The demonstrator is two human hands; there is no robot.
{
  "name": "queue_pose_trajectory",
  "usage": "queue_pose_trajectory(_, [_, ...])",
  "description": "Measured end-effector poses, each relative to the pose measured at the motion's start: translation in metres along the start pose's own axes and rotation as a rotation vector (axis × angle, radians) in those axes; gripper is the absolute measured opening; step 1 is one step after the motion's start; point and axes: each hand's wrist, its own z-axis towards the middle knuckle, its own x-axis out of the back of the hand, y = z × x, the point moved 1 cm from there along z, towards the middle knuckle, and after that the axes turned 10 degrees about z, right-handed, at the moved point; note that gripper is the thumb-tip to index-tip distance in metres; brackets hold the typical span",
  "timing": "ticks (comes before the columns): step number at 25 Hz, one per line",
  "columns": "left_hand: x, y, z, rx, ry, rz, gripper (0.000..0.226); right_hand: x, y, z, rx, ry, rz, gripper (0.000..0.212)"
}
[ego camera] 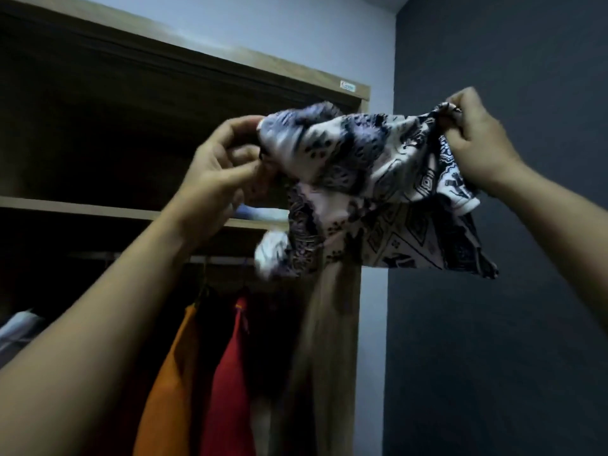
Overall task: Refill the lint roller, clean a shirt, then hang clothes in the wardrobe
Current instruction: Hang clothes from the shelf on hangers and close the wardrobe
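Hanging crumpled in the air before the wardrobe (204,49), the patterned garment (362,166) is pinched at one corner by the right grip (473,143) and gathered in the curled fingers of the left grip (223,166). No hanger can be seen in it. Were either pinch loosened, the slack cloth could be dropped, or snagged on the rail (217,259) above the red garment (230,373).

Soft printed cloth shirt (371,179), matt wood-grain wardrobe (197,64), orange (167,373) and red (230,383) woven garments, matt dark wall (510,324).
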Motion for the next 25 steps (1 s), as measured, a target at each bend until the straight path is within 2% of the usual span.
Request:
queue_pose_trajectory(1, [-0.004, 0.009, -0.002, 0.012, 0.039, -0.011, 0.03, 0.004, 0.003, -0.005, -0.027, 0.0, 0.021, 0.019])
queue_pose_trajectory(4, [-0.032, 0.024, -0.014, 0.033, 0.0, 0.245, 0.013, 0.001, 0.005, -0.024, -0.065, -0.124, 0.033, 0.019])
queue_pose_trajectory(6, [-0.05, 0.016, -0.03, 0.191, 0.045, 0.274, 0.019, -0.007, 0.008, -0.038, -0.076, -0.24, 0.025, 0.019])
queue_pose_trajectory(9, [-0.061, 0.009, -0.054, 0.415, 0.181, 0.196, 0.019, -0.006, 0.019, -0.066, -0.116, -0.368, 0.025, 0.018])
queue_pose_trajectory(11, [-0.061, 0.008, -0.06, 0.418, 0.163, 0.261, 0.019, -0.006, 0.029, -0.082, -0.136, -0.453, 0.017, 0.016])
queue_pose_trajectory(15, [-0.067, 0.009, -0.063, 0.38, -0.005, 0.482, 0.013, -0.025, 0.035, -0.118, -0.128, -0.595, -0.023, 0.015])
queue_pose_trajectory(18, [-0.059, -0.001, -0.061, 0.44, 0.031, 0.701, 0.013, -0.051, 0.031, -0.143, -0.151, -0.671, -0.013, 0.019])
queue_pose_trajectory(21, [-0.043, -0.014, -0.058, 0.56, 0.132, 0.618, 0.02, -0.078, 0.014, -0.164, -0.147, -0.794, -0.008, 0.031])
queue_pose_trajectory(23, [-0.037, -0.024, -0.058, 0.611, 0.179, 0.612, 0.021, -0.094, -0.009, -0.179, -0.121, -0.72, 0.087, 0.034])
queue_pose_trajectory(25, [-0.038, -0.035, -0.064, 0.665, 0.171, 0.674, 0.024, -0.107, -0.037, -0.198, -0.149, -0.568, 0.259, 0.022])
